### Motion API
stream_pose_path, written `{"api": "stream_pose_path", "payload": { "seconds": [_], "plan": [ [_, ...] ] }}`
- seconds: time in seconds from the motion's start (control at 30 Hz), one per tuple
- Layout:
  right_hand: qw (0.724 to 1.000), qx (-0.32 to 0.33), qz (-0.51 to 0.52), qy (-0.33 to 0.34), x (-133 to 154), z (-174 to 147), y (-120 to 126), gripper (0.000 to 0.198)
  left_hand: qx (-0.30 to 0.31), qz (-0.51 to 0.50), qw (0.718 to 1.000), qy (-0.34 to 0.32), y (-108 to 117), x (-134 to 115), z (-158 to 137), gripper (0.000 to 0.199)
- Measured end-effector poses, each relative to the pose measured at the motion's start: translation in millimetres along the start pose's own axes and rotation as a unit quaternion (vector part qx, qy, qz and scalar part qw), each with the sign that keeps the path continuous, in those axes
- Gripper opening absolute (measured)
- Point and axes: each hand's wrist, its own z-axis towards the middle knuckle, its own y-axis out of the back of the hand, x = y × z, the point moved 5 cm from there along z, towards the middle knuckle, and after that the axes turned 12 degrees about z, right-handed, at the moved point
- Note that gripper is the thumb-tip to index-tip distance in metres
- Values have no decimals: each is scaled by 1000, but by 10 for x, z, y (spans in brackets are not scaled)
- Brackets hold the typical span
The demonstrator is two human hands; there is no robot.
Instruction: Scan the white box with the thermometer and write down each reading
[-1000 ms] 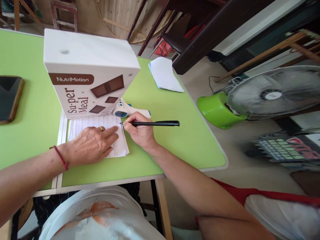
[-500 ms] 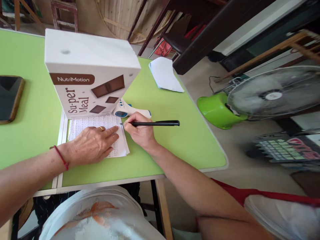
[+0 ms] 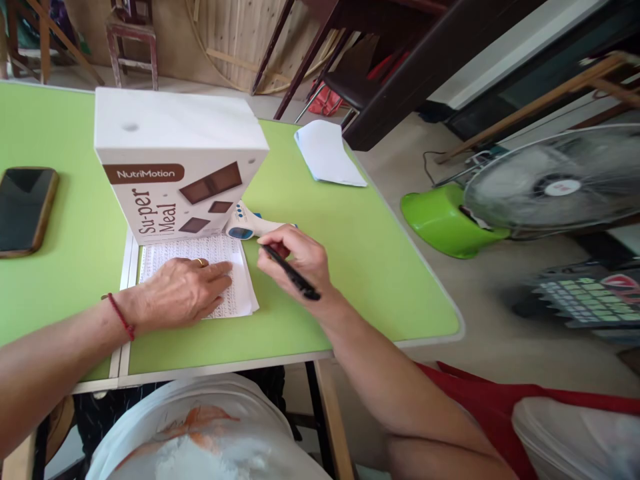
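Note:
My left hand [image 3: 187, 290] lies flat across a small stack of handwritten paper [image 3: 239, 293], fingers stretched out and pressing on it. In my right hand [image 3: 303, 263] a black pen [image 3: 295, 275] is gripped, its body slanting back toward the wrist. That hand is off the paper, just right of its edge. A white NutriMotion box [image 3: 180, 127] stands upright behind the sheets and hides their far part. Beside the box's lower right corner lies a white and blue handheld device, like an infrared thermometer [image 3: 250, 223], partly covered by my right hand.
A phone [image 3: 25, 210] lies at the left of the green table [image 3: 380, 280]. Folded white paper [image 3: 330, 153] rests near the far right edge. Past that edge are a floor fan [image 3: 555, 187] and a green stool or bucket [image 3: 445, 220]. A wooden stool [image 3: 133, 43] stands behind.
My right hand has lifted away from the paper to the right, and the pen has swung to point down toward my wrist. The left hand stays on the sheets. The view has shifted slightly.

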Motion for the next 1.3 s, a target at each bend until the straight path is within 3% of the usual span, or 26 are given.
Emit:
{"api": "stream_pose_path", "payload": {
  "seconds": [0.07,0.17,0.37,0.57,0.67,0.73,0.8,0.9,1.07,1.17,1.3],
  "plan": [
    [998,49,-21,20,57,2,25,10,-76,-8,997,9,171,95,-39,19],
    [988,135,-68,33,102,-9,20,14,-168,-74,978,95,401,341,-126,17],
    [953,273,-107,77,130,-53,-59,13,-181,-244,922,239,420,715,-232,39],
    [938,341,-47,30,69,-50,-19,15,-205,-351,850,334,283,1060,-341,51],
    [964,265,-7,7,-65,13,18,18,-213,-408,810,363,166,1198,-414,48],
    [988,144,-56,-4,-197,80,65,26,-202,-432,799,366,98,1240,-440,47],
    [988,60,-143,-11,-304,120,66,39,-196,-441,799,358,71,1253,-448,47],
    [973,81,-216,-14,-388,150,-64,55,-205,-438,799,358,86,1255,-452,47],
    [974,128,-188,-5,-367,135,-203,39,-219,-385,805,396,161,1257,-479,64],
    [985,89,-147,-8,-374,105,-158,35,-216,-401,812,364,227,1220,-445,63],
    [990,-7,-120,-77,-483,83,29,46,-174,-478,797,325,271,1130,-371,60]
  ]
}}
